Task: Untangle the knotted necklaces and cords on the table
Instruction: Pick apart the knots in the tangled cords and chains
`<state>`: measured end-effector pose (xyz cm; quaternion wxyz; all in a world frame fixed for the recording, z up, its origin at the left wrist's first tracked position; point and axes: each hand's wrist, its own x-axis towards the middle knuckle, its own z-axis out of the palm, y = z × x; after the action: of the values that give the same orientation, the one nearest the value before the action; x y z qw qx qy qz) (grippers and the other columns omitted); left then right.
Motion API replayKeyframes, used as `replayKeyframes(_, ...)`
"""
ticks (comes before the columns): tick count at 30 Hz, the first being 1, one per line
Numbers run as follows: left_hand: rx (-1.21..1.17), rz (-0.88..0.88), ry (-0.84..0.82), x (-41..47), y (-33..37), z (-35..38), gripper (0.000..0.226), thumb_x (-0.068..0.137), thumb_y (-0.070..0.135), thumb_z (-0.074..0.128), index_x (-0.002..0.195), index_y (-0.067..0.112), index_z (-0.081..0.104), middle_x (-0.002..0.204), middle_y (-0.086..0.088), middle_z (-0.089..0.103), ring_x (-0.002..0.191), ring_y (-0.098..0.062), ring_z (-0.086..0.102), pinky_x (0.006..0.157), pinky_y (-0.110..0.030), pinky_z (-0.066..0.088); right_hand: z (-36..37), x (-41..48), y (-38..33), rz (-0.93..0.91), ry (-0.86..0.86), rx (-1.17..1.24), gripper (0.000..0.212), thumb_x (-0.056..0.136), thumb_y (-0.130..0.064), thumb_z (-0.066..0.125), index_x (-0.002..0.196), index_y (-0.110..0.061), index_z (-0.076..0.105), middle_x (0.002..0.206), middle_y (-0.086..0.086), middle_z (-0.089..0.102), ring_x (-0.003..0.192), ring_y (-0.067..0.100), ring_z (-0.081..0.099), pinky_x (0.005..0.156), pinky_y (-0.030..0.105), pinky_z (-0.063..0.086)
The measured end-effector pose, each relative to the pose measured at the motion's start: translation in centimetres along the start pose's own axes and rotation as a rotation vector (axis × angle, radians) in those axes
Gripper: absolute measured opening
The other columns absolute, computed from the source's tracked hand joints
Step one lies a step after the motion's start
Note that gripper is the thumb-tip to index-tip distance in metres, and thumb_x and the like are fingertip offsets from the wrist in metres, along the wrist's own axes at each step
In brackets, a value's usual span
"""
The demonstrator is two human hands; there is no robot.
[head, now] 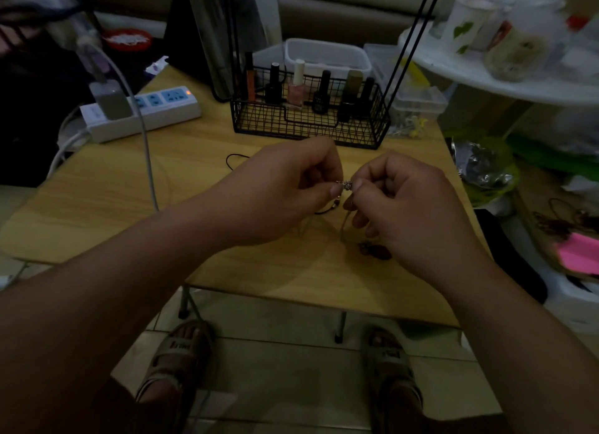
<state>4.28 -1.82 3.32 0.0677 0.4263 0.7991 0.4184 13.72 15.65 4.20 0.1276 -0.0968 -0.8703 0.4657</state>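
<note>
Left hand: the left hand [285, 193] is held up over the table, thumb and forefinger pinching the left side of a small silver knot, with the other fingers curled in behind.
Right hand: the right hand [408, 213] faces it, thumb and forefinger nipping the right side of the same knot, with the remaining fingers bent underneath.
Silver knot: the silver knot [347, 185] sits between the two sets of fingertips, lifted clear of the table.
Pale cord: a pale cord [344, 223] drops from below the knot toward the tabletop, beside the right hand's lower fingers.
Black cord: a thin black cord [238, 155] loops on the wood beyond the left hand. Another dark bit shows under the left thumb, and I cannot tell if they join.
Pendant: a dark pendant [372, 250] lies on the table, partly hidden by the right palm.
Table: the table [129, 187] is light wood.
Wire basket: a black wire basket [311, 132] stands at the far side, with nail polish bottles [295, 86] upright inside.
Plastic box: a white plastic box [327, 56] sits behind the basket.
Power strip: a white power strip [146, 112] lies at the far left, and a white cable [147, 161] runs from it toward the near edge.
Floor: sandals [176, 359] rest on tiles below the table's near edge.
</note>
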Motion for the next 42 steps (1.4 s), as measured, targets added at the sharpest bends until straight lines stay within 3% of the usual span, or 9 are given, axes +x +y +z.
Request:
replayKeyframes(5,0.114,0.039,0.034,-0.2,-0.1,0.1,0.015,0.098,0.022,0.070,0.105,0.022,0.057,0.089,0.007,0.065,0.083,-0.013,0.063,0.067,-0.034,0.050,-0.2,0.4,-0.2,0.139,-0.055,0.226,0.011,0.098,-0.014,0.060,0.092,-0.013,0.069,0.079,0.006,0.076,0.061,0.020,0.067,0.053,0.034,0.051)
replayKeyframes(8,0.046,0.014,0.019,-0.3,0.2,0.4,0.021,0.098,0.023,0.070,0.110,0.023,0.053,0.085,0.004,0.067,0.079,-0.013,0.066,0.066,-0.034,0.052,0.1,0.4,0.1,0.085,0.000,0.151,0.008,0.098,-0.019,0.063,0.092,-0.019,0.069,0.079,0.003,0.076,0.067,0.026,0.070,0.058,0.041,0.054)
replayKeyframes(11,-0.004,0.002,0.034,-0.3,0.3,0.9,0.017,0.097,0.027,0.070,0.106,0.021,0.057,0.082,0.003,0.067,0.075,-0.013,0.065,0.062,-0.030,0.053,0.4,0.3,0.2,0.011,0.042,0.086,0.008,0.098,-0.020,0.064,0.091,-0.022,0.068,0.078,-0.001,0.075,0.063,0.008,0.068,0.053,0.027,0.053)
replayKeyframes(15,-0.025,-0.033,0.088,0.0,0.1,1.0,0.008,0.098,0.029,0.069,0.098,0.023,0.063,0.081,0.004,0.068,0.075,-0.011,0.065,0.059,-0.027,0.052,0.6,0.2,0.2,-0.070,0.081,0.030,0.010,0.099,-0.021,0.066,0.090,-0.025,0.069,0.083,-0.011,0.074,0.072,0.008,0.069,0.052,0.021,0.052)
replayKeyframes(19,-0.031,-0.102,0.113,0.1,0.0,0.9,0.007,0.099,0.029,0.068,0.095,0.024,0.066,0.077,0.007,0.069,0.069,-0.003,0.064,0.053,-0.015,0.045,0.9,0.0,0.4,-0.134,0.092,-0.020,0.008,0.098,-0.021,0.067,0.092,-0.026,0.069,0.080,-0.008,0.072,0.073,0.009,0.069,0.061,0.029,0.056)
replayKeyframes(28,-0.081,-0.176,0.128,0.4,0.2,1.5,0.005,0.095,0.023,0.068,0.091,0.020,0.069,0.068,0.007,0.065,0.056,0.000,0.054,0.049,-0.014,0.039,1.8,0.0,0.7,-0.170,0.096,-0.148,0.008,0.097,-0.027,0.064,0.090,-0.031,0.063,0.073,-0.012,0.064,0.064,0.008,0.064,0.049,0.037,0.055)
replayKeyframes(34,0.062,-0.139,0.140,0.0,0.1,1.9,0.003,0.095,0.024,0.069,0.094,0.022,0.068,0.073,0.008,0.068,0.066,-0.002,0.063,0.053,-0.014,0.043,1.5,0.1,0.8,-0.148,0.041,-0.240,0.006,0.098,-0.028,0.065,0.093,-0.032,0.065,0.072,-0.012,0.065,0.064,0.004,0.064,0.053,0.033,0.056)
replayKeyframes(38,0.161,-0.094,0.142,-0.2,0.0,2.2,0.009,0.095,0.031,0.066,0.099,0.023,0.067,0.077,0.009,0.067,0.070,-0.005,0.062,0.060,-0.028,0.051,1.4,0.1,0.8,-0.114,0.018,-0.234,0.007,0.097,-0.026,0.066,0.092,-0.031,0.064,0.073,-0.012,0.066,0.068,0.002,0.066,0.054,0.029,0.056)
replayKeyframes(42,0.101,-0.118,0.160,0.0,0.3,2.3,0.005,0.097,0.026,0.067,0.100,0.023,0.065,0.076,0.010,0.066,0.072,-0.002,0.063,0.056,-0.014,0.044,1.6,0.0,0.8,-0.081,0.081,-0.145,0.011,0.095,-0.024,0.066,0.087,-0.030,0.062,0.073,-0.007,0.069,0.066,0.006,0.067,0.054,0.033,0.056)
